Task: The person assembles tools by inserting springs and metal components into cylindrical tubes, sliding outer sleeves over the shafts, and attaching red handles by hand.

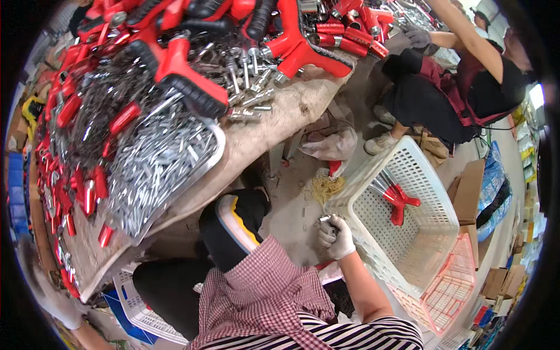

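My right hand (336, 238), in a white glove with grey fingertips, is closed beside the white plastic basket (354, 233). A small shiny metal piece (324, 219) shows at its fingers; the rest is hidden in the grip. At the far left edge, my gloved left hand (58, 303) is by the table's near left corner, close to red-handled parts (69, 283). Its fingers are smeared by motion. A clear tray of small silver metal pins (169, 160) sits on the cloth-covered table (256, 137). Red tools with black grips (192, 79) are heaped behind it.
Red-handled metal parts (398, 204) lie inside the white basket, which stands by a pink basket (449, 286). Another white basket (137, 306) is under the table. A seated co-worker (449, 87) is at the far right, near a cardboard box (468, 189).
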Motion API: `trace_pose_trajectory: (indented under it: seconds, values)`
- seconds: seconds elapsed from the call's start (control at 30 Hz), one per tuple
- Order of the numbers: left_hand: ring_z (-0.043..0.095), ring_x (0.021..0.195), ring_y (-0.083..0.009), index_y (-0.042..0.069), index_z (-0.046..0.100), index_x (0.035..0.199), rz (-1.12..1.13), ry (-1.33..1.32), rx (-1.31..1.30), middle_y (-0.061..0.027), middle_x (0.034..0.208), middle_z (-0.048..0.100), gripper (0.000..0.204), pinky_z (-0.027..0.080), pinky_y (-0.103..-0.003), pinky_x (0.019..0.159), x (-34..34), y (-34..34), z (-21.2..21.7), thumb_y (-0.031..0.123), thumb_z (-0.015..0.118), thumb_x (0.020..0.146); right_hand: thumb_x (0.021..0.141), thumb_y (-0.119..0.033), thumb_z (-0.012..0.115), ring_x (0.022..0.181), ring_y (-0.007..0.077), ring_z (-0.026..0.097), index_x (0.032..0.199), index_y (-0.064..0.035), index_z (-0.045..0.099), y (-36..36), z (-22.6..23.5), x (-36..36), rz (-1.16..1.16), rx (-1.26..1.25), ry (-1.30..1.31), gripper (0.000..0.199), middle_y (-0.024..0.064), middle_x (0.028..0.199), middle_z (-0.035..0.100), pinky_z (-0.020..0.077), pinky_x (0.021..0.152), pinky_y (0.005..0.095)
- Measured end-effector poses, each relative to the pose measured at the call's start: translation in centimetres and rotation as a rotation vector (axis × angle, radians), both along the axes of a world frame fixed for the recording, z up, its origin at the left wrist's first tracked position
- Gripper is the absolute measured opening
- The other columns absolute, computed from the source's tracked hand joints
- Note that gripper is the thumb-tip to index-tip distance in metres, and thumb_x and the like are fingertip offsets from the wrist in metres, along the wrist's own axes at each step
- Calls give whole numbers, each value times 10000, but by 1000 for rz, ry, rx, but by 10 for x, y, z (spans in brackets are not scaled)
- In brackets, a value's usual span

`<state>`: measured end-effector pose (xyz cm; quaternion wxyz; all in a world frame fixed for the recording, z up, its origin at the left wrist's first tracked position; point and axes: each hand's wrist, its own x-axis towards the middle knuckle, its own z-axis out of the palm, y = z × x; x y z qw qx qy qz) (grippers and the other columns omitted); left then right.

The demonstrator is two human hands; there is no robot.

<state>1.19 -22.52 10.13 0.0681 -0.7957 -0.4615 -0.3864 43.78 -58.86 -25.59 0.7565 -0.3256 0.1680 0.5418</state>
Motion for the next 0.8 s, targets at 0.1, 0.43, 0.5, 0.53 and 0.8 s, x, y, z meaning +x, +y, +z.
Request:
trace_pose_trajectory:
  seconds: [0.1,0.43,0.5,0.53,0.8]
  values:
    - [612,1026,-220,-37,609,1206,-97,-160,-349,-127,1138,651,342,476,-373,936,21,-73,-32,141,525,927,928,-331,582,424,87,316,999,-29,578,58,98,-39,143,37,-156,311,-8,594,396,236,390,253]
    - [630,1023,-174,-38,583,1256,-594,-421,-936,-124,1168,644,418,499,-297,893,60,-132,-72,107,664,873,914,-275,647,600,65,509,1279,-23,539,169,227,-189,584,507,-642,457,77,862,635,405,530,196]
    - [637,1001,-173,-19,621,1215,-534,-363,-822,-115,1144,655,380,502,-291,875,45,-126,-75,113,681,864,935,-228,613,597,58,506,1290,-20,538,177,232,-207,708,460,-678,418,71,860,633,402,523,200]
    - [653,973,-190,2,666,1139,-457,-426,-849,-117,1089,674,312,507,-300,861,41,-126,-71,118,692,850,939,-210,604,580,62,494,1286,-25,541,182,231,-217,715,449,-652,399,67,843,622,392,507,206]
    - [634,934,-367,31,671,1027,5,-290,-152,-180,962,648,232,509,-405,822,-29,-22,-120,81,647,801,933,-240,630,481,78,335,1249,-60,546,207,203,-240,691,436,-189,374,13,740,460,267,437,244]
